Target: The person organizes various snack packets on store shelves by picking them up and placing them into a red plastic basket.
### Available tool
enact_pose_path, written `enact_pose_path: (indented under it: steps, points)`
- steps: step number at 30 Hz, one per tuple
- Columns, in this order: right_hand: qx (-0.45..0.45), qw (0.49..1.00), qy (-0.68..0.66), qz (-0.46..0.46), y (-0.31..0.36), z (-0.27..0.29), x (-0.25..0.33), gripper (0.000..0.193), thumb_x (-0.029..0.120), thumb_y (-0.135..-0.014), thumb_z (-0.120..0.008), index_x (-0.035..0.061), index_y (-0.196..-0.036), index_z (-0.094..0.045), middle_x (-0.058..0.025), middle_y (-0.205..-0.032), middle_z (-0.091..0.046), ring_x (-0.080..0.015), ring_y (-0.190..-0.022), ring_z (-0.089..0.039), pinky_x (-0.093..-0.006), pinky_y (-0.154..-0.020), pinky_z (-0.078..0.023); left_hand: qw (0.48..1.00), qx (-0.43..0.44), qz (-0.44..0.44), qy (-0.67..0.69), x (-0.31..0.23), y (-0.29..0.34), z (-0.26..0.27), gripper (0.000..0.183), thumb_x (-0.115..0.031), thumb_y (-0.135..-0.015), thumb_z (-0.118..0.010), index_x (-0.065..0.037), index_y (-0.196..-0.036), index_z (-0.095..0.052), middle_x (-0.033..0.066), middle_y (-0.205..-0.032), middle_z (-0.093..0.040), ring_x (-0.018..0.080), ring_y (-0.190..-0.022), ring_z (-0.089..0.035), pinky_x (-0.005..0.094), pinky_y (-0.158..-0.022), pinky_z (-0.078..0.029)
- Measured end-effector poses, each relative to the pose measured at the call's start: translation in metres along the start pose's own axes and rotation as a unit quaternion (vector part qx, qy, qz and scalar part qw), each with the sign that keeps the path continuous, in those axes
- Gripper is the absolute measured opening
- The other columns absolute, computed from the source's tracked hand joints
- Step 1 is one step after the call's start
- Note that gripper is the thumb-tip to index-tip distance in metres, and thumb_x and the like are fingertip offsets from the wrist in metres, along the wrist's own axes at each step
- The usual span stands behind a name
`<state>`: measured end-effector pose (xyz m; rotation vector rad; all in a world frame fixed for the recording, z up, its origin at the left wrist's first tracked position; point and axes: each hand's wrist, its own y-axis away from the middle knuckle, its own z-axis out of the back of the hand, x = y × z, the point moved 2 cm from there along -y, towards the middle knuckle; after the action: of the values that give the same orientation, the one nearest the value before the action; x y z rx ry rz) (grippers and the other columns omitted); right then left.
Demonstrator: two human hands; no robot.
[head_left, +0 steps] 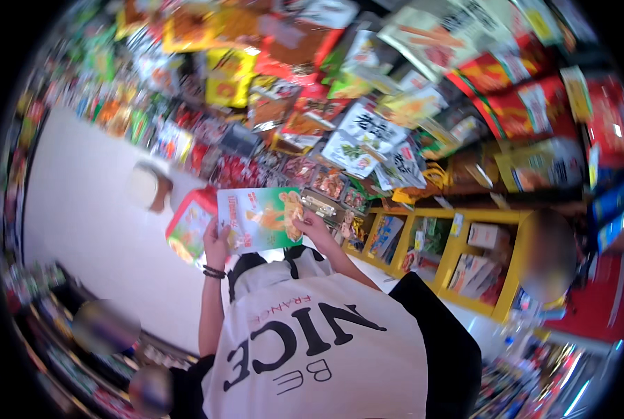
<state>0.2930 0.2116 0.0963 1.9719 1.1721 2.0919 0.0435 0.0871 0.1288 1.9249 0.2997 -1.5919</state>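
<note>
Both of my hands are closed on a flat white-and-green snack packet (259,218) with food pictures on its front, raised before my chest. My left hand (216,241) grips its left edge, and a dark bead bracelet circles that wrist. At the packet's lower right edge is my right hand (313,229), with the thumb on the front. A red, white and green bag (188,222) shows just left of my left hand, partly behind it. I cannot tell whether that hand holds this bag too.
Shelves of bagged snacks fill the far side, among them a yellow packet (229,77) and a white pouch (363,136). A yellow shelf unit (446,260) with boxes and packets stands right. Pale floor (88,209) lies left, with a blurred white-and-brown object (151,187).
</note>
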Motion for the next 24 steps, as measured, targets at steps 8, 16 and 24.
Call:
enact_pose_path:
  steps: [8, 16, 24]
  points:
    - [-0.155, 0.925, -0.332, 0.1, 0.062, 0.077, 0.011, 0.054, 0.007, -0.081, -0.059, 0.015, -0.126, -0.031, -0.0075, -0.113, -0.049, -0.0193, -0.103, -0.052, -0.0362, -0.08, -0.047, 0.875, 0.279, -0.311, -0.245, -0.127, -0.006, -0.178, 0.017, -0.003, -0.08, -0.049, 0.001, -0.093, -0.059, 0.0196, -0.083, -0.06, 0.0367, -0.078, -0.058, 0.038, -0.07, -0.046]
    - [-0.073, 0.838, -0.486, 0.235, 0.11, 0.167, -0.007, 0.05, 0.007, -0.086, -0.052, 0.0101, -0.131, -0.031, -0.009, -0.13, -0.043, -0.0265, -0.119, -0.044, -0.0463, -0.096, -0.039, 0.658, 0.426, -0.491, -0.379, -0.177, 0.023, -0.361, 0.025, -0.002, -0.075, -0.057, -0.004, -0.1, -0.06, 0.0154, -0.087, -0.063, 0.0324, -0.075, -0.06, 0.0388, -0.066, -0.049]
    - [-0.119, 0.724, -0.618, 0.283, 0.102, 0.218, -0.007, 0.047, 0.005, -0.089, -0.048, 0.013, -0.132, -0.032, -0.0067, -0.132, -0.041, -0.0233, -0.122, -0.04, -0.0446, -0.099, -0.035, 0.857, 0.454, -0.22, -0.106, -0.142, 0.007, -0.441, 0.03, 0.0, -0.079, -0.06, 0.003, -0.108, -0.053, 0.0084, -0.09, -0.064, 0.011, -0.082, -0.059, 0.0245, -0.071, -0.047]
